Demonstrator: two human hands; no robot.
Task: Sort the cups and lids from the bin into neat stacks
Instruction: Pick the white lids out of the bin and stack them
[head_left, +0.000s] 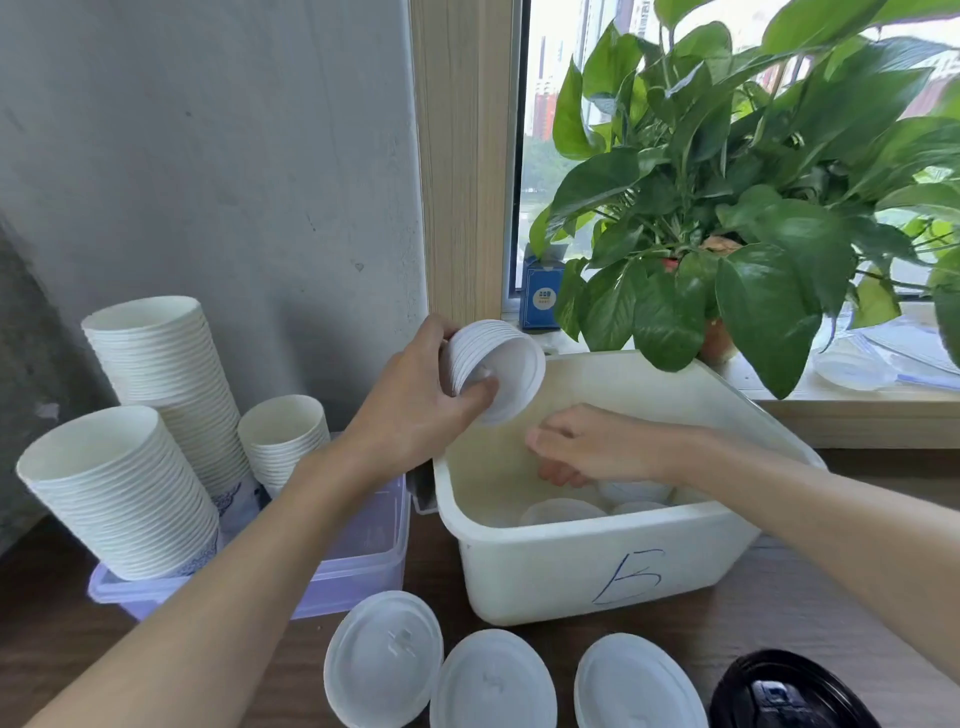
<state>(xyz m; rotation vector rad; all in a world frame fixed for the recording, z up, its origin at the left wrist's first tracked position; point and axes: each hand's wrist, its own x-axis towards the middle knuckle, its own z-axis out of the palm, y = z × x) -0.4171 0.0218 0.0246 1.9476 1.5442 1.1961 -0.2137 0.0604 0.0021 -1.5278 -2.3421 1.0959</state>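
My left hand (415, 400) grips a short stack of white lids (493, 369), held on its side above the near-left corner of the white bin (587, 566) marked with a blue letter. My right hand (582, 441) reaches down inside the bin, fingers curled over white lids (563, 510) lying at the bottom; what it holds is hidden. Three tall stacks of white paper cups (156, 358) (119, 493) (283, 441) stand on a clear lidded box at the left. Three white lid piles (384, 657) (493, 680) (639, 680) and a black lid pile (789, 691) line the table's front edge.
A clear purple-tinted box (358, 566) sits left of the bin. A large potted plant (727, 208) overhangs the bin from the windowsill, beside a small blue carton (540, 296). A grey wall stands behind the cups. Clear plastic items (857, 364) lie on the sill at right.
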